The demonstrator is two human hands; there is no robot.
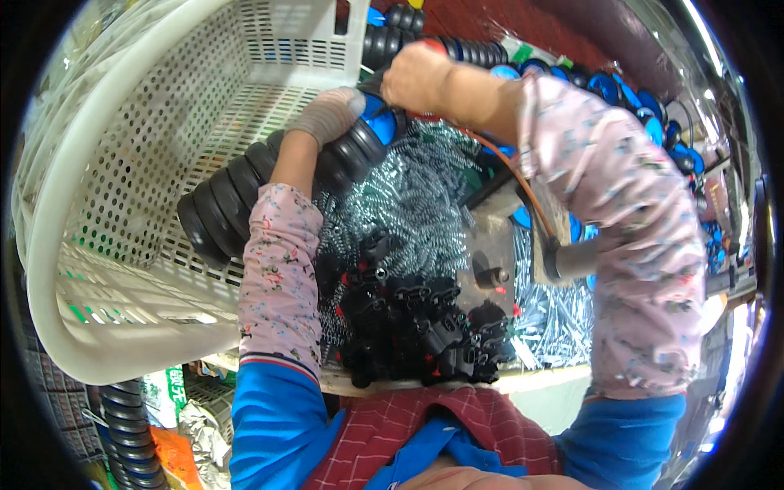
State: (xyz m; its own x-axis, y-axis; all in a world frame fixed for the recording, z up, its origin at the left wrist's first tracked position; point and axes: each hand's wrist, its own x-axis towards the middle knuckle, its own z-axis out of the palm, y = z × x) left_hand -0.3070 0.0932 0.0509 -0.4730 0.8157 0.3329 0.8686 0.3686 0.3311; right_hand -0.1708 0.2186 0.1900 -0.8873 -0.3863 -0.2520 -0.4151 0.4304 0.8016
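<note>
My left hand point(331, 114), in a thin striped glove, is closed over the far end of a row of black wheels point(233, 192), at a black wheel with a blue hub point(380, 122). This row slants across the near side of a white plastic basket point(61, 245). Just to the right, my right hand point(416, 77) is a fist. A bit of red shows beyond its knuckles, but what it grips is hidden. Below both hands lies a heap of silver springs point(408, 192). Nearer to me sit several black plastic fittings point(416, 322) with red parts.
An orange cord or hose point(527, 192) runs under my right forearm to a dark fitting. A metal post point(492, 278) stands on the worktop. Long silver pins point(555, 322) are piled at right. More black-and-blue wheels point(604, 88) line the far side; stacked black rings point(126, 433) stand lower left.
</note>
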